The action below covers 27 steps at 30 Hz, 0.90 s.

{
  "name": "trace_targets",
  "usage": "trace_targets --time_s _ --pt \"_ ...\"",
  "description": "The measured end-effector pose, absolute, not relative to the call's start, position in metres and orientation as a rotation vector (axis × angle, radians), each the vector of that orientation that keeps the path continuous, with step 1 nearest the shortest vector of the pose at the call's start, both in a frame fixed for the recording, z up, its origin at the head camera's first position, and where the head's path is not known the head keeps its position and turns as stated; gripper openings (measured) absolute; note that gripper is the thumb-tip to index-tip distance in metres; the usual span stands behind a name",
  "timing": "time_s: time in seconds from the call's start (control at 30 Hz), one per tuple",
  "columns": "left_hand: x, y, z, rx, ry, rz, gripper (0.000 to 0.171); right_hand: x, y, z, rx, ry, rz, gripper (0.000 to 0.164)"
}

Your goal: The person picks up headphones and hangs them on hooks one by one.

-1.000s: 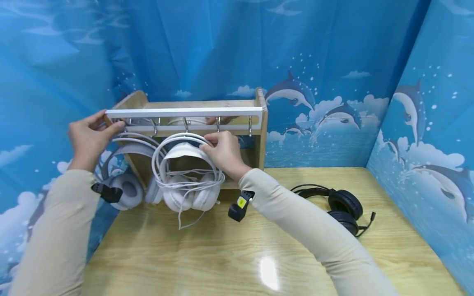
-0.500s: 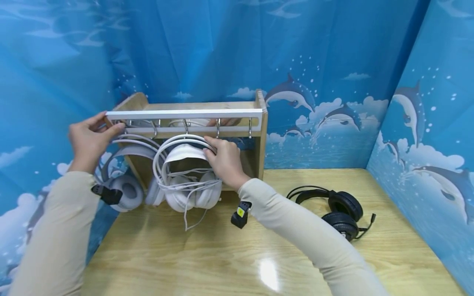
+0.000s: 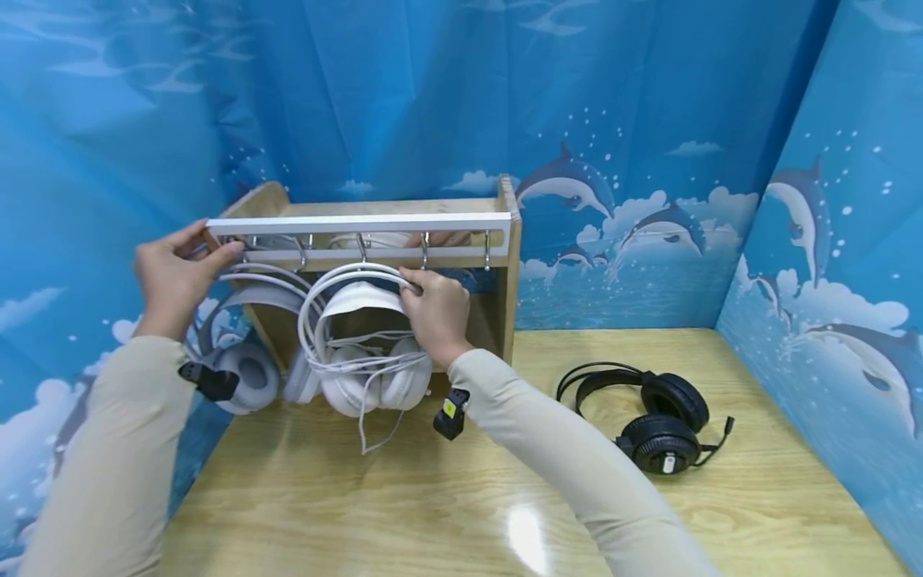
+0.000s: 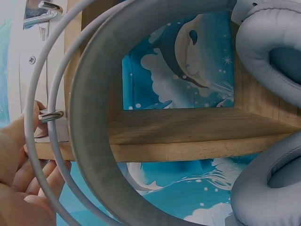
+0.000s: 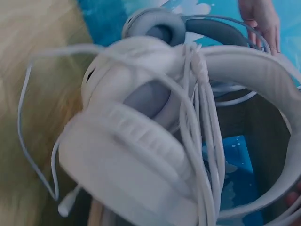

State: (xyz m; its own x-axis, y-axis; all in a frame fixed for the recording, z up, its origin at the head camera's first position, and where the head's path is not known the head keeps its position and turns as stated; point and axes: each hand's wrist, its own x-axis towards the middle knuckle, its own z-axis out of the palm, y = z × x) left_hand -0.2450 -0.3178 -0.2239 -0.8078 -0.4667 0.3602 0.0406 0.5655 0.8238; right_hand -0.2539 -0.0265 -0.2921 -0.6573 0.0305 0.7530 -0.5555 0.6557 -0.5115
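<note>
White headphones (image 3: 363, 298) with a bundled white cable (image 3: 371, 365) are in front of the wooden rack; the top of their headband overlaps the tip of a middle hook (image 3: 362, 247). My right hand (image 3: 438, 314) pinches this headband at its right upper side. With thumb and fingers, my left hand (image 3: 176, 276) grips the left end of the white hook rail (image 3: 360, 221). Beside that hand, grey headphones (image 3: 252, 373) hang by their headband wires from a hook (image 4: 51, 116), as the left wrist view shows. The right wrist view has the white ear cups (image 5: 127, 160) up close.
Black headphones (image 3: 663, 417) with a boom microphone lie on the wooden table (image 3: 461, 497), right of the rack (image 3: 508, 280). Two more hooks (image 3: 487, 247) carry nothing at the rail's right end. Blue dolphin-print curtains (image 3: 613, 104) enclose the back and sides.
The white headphones have swung slightly right, their cable end with them. My right hand has turned a little and its forearm has dropped left, uncovering the black headphones. The left hand keeps its place.
</note>
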Motion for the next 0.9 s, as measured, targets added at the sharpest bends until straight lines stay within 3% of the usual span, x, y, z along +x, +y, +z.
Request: trace_targets --time_s 0.5,0.9 --pt "-0.245 -0.318 -0.223 0.367 -2.248 -1.192 0.066 -0.255 -0.028 -0.294 0.305 -2.126 1.15 0.017" --pt "-0.244 -0.319 -0.225 0.357 -2.233 -1.231 0.067 -0.247 -0.015 -0.293 0.407 -2.201 1.318 0.033"
